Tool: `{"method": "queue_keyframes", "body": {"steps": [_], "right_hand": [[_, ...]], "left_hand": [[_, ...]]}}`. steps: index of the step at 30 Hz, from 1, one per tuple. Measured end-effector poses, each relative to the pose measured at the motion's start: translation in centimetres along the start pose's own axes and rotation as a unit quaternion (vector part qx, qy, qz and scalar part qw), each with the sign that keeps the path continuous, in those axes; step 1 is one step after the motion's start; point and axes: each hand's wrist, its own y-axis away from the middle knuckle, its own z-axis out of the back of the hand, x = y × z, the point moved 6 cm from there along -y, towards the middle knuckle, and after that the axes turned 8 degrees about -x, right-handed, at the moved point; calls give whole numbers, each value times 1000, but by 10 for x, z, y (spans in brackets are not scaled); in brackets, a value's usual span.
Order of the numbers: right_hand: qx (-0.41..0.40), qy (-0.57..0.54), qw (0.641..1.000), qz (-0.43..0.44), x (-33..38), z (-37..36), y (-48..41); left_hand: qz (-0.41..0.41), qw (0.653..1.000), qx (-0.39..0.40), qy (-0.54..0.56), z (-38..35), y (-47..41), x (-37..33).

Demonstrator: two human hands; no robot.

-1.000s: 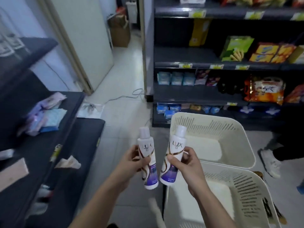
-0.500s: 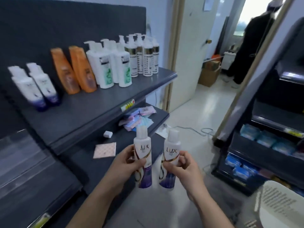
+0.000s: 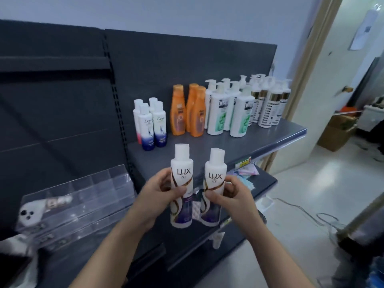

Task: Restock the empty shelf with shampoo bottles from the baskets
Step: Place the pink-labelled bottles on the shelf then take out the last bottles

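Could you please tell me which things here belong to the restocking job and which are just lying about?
Job: left Lux bottle in the left hand; right Lux bottle in the right hand; shelf; Dove bottles already on it.
Lying about: clear rack; packets under the shelf; cardboard box.

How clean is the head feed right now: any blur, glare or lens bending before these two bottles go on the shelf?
Head view: sharp in the middle, LUX print legible on the left bottle and right bottle; lower-left clear divider smeared, with pale reflections; door frame leans from wide-angle distortion; light dim and bluish, brighter through the doorway.
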Motion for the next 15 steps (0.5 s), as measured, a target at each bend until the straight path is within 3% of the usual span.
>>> {"method": "queue_keyframes", "body": {"steps": [15], "right_hand": [[96, 19, 993, 59, 39, -93, -121]], "left_hand": [[-56, 990, -129, 21, 58, -92, -28]]}}
